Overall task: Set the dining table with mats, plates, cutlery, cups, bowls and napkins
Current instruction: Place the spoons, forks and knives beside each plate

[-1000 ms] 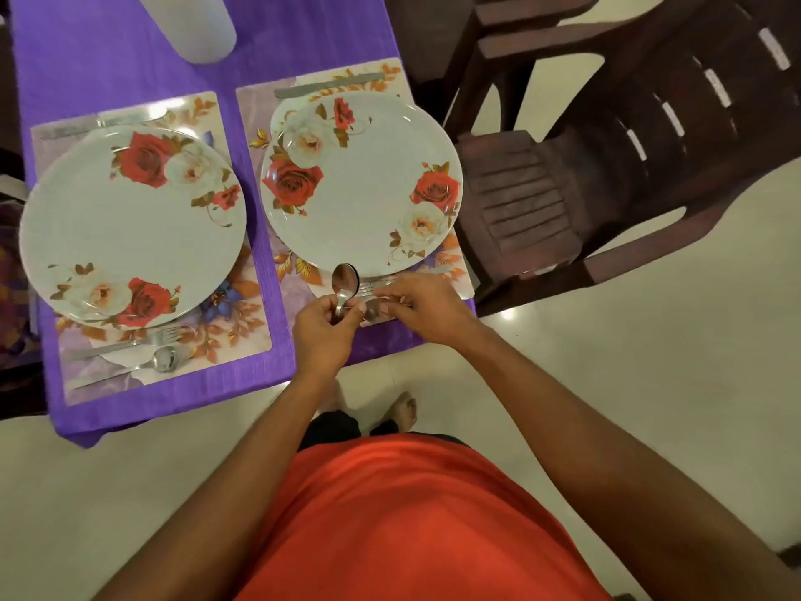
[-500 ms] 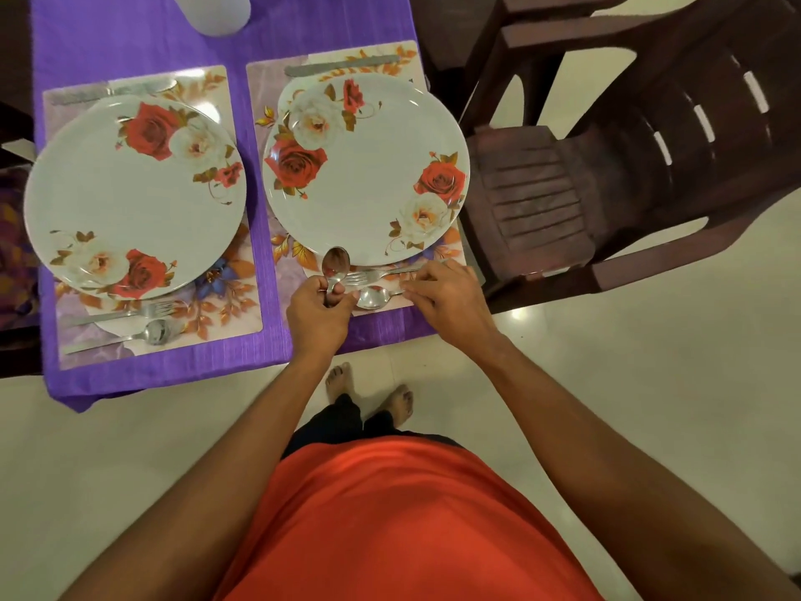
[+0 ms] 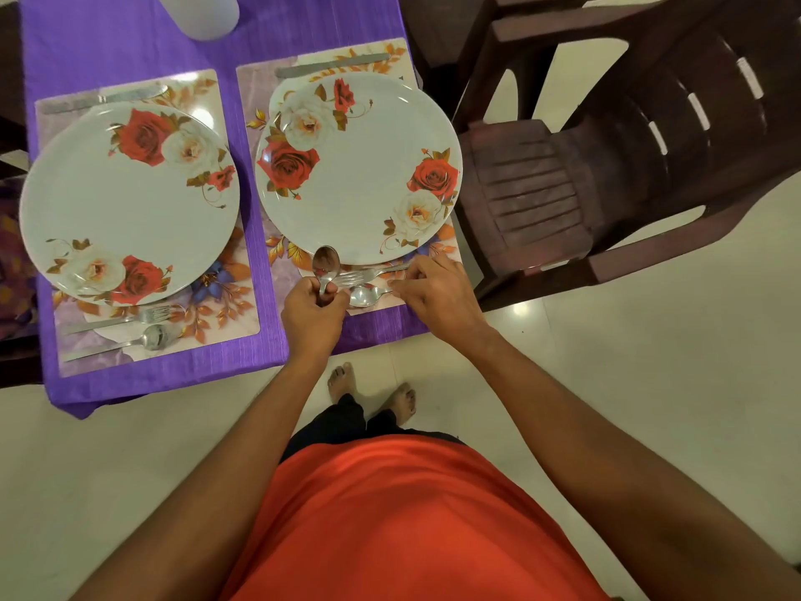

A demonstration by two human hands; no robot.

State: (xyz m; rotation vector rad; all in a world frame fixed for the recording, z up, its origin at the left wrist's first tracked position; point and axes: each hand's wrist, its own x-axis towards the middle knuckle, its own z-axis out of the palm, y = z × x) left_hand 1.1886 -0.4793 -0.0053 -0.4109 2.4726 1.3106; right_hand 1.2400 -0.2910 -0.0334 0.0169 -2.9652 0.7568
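Two white rose-patterned plates (image 3: 130, 201) (image 3: 359, 175) sit on floral mats (image 3: 225, 314) (image 3: 260, 93) on a purple tablecloth (image 3: 130, 36). My left hand (image 3: 314, 310) grips an upright spoon (image 3: 326, 262) at the right plate's near edge. A fork (image 3: 368, 275) and a second spoon (image 3: 366, 295) lie on the right mat below that plate. My right hand (image 3: 433, 292) pinches the handle end of this lying spoon. A knife (image 3: 333, 65) lies beyond the right plate. The left setting has a knife (image 3: 104, 97), a fork (image 3: 130, 316) and a spoon (image 3: 151, 338).
A white cup (image 3: 203, 15) stands at the top edge on the cloth. Stacked brown plastic chairs (image 3: 607, 175) stand right beside the table's right end. I stand barefoot on pale floor tiles (image 3: 650, 340) at the table's near edge.
My hands have parted. The right hand has brought a spoon down flat onto the right mat beside the fork. My left hand keeps its upright spoon.
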